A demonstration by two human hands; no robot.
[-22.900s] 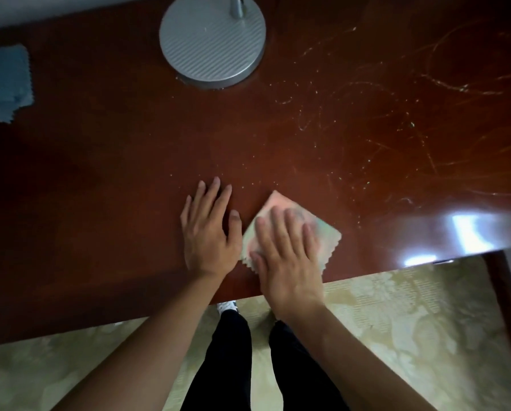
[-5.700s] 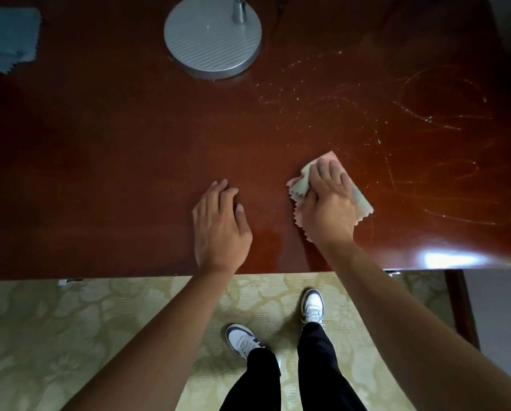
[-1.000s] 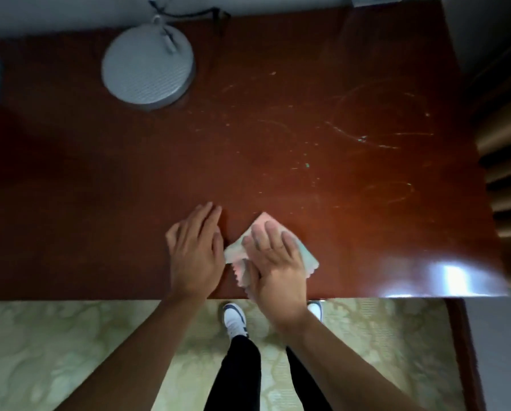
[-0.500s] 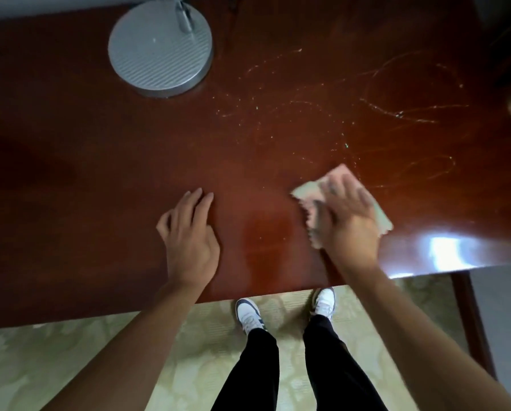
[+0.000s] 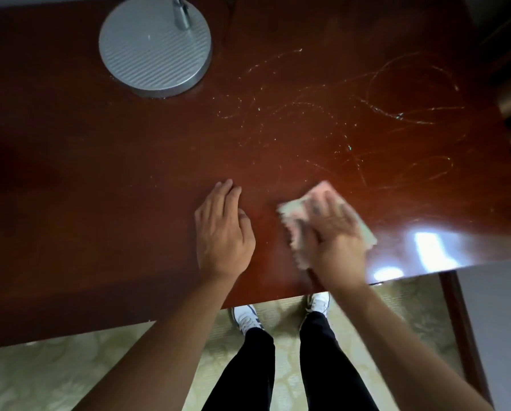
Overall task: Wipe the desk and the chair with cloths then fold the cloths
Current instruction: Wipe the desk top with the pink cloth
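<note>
Desk: dark red-brown, glossy, seen from above; fine pale scratch lines are scattered across its right half.

Right hand: laid palm-down on a small pinkish cloth near the front edge of the desk. The fingers are extended and spread flat over the cloth, pressing rather than gripping. The hand is motion-blurred, so the thumb's position cannot be made out. Cloth is seen beyond the fingertips, to their left with a pinked edge, and as a corner at the right of the hand.

Left hand: rested flat on the bare desk, just left of the cloth and apart from it. Fingers are held straight and close together; nothing is held.

Round grey lamp base: stood at the far left of the desk, well apart from both hands.

Below the desk edge, dark trousers and white shoes are seen on a pale patterned floor.
</note>
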